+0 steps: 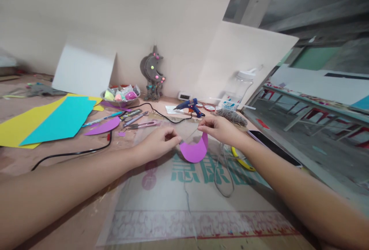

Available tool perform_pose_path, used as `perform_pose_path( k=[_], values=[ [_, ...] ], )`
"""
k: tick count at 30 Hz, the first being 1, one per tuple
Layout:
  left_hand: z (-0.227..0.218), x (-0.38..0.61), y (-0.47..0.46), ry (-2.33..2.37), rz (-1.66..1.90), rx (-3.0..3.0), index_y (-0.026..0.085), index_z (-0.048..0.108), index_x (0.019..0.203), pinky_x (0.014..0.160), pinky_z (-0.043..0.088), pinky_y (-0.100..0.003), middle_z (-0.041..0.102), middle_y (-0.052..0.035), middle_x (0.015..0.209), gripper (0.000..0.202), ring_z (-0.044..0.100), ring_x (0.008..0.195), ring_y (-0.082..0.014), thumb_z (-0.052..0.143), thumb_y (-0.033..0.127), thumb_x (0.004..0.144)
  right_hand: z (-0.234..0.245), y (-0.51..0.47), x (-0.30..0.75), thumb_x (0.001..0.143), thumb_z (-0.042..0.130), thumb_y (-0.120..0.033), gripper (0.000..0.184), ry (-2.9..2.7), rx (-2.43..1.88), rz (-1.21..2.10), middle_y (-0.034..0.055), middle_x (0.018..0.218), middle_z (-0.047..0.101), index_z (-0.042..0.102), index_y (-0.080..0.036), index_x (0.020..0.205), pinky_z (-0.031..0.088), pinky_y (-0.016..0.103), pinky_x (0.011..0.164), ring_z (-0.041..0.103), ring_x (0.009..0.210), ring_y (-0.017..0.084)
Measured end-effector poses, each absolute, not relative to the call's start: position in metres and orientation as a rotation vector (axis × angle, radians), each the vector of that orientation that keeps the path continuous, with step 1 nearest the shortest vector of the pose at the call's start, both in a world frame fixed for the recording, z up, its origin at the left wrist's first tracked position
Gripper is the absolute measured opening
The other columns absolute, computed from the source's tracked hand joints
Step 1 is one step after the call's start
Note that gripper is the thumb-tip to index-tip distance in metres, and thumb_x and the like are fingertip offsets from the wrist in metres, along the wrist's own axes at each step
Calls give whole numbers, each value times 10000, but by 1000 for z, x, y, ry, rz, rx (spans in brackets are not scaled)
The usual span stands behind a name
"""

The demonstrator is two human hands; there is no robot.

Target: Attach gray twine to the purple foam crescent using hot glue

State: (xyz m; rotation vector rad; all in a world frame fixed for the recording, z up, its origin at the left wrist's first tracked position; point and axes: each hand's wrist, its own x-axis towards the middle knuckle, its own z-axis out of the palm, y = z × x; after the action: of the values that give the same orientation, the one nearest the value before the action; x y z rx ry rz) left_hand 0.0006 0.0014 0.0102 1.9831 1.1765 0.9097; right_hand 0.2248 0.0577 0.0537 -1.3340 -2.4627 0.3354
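Between my two hands hangs a purple paper crescent (193, 153), its curved side toward me. My left hand (161, 142) pinches the crescent's left tip. At the other tip, my right hand (216, 129) has its fingers pressed together on the paper and a grey yarn strand. A short length of that yarn (190, 136) runs taut between the hands, and a loop of grey yarn (225, 193) trails down below my right hand onto a printed translucent sheet (161, 200). Grey yarn lies bundled in a skein (232, 117) behind my right hand.
A blue glue gun (190, 107) with a black cord stands behind the hands. Yellow-handled scissors (242, 160) and a phone (273, 148) lie right. Coloured sheets (57, 121), pens (135, 119) and a bowl of clay (122, 95) are left. A decorated moon (152, 69) leans at the wall.
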Motion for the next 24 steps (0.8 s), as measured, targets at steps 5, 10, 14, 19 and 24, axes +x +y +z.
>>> perform_pose_path(
  k=[5,10,14,19,24],
  values=[
    [9,1,3,1159,899,1964,158,576,728,586,362,-236,586,6,704,196,510,654,-136,482,306,815,49,64,231,824,527,-374,229,-2443,-1339,241,-8,627,603,632,-182,756,341,235,552,530,587,126],
    [9,0,6,1067,866,1846,155,554,718,550,340,-227,538,15,665,188,474,612,-122,501,319,795,43,79,246,829,527,-396,243,-2396,-1329,179,2,668,619,633,-185,773,350,232,555,542,619,133],
    [8,0,6,953,848,1809,152,556,708,590,361,-224,528,20,662,157,481,631,-116,527,287,782,39,90,257,844,504,-414,278,-2352,-1311,151,13,701,634,638,-177,791,380,239,568,555,636,141],
    [8,-1,8,885,858,1792,149,568,707,616,386,-230,549,17,668,158,501,649,-122,548,288,779,26,91,258,834,522,-316,221,-2356,-1233,73,84,836,672,679,-160,836,433,344,722,585,805,221],
    [9,-2,9,944,886,1751,149,558,717,619,397,-235,549,9,673,167,507,650,-126,524,294,791,13,78,237,840,513,-282,252,-2393,-984,84,106,1124,626,675,-195,1012,371,445,945,516,1090,262]
  ],
)
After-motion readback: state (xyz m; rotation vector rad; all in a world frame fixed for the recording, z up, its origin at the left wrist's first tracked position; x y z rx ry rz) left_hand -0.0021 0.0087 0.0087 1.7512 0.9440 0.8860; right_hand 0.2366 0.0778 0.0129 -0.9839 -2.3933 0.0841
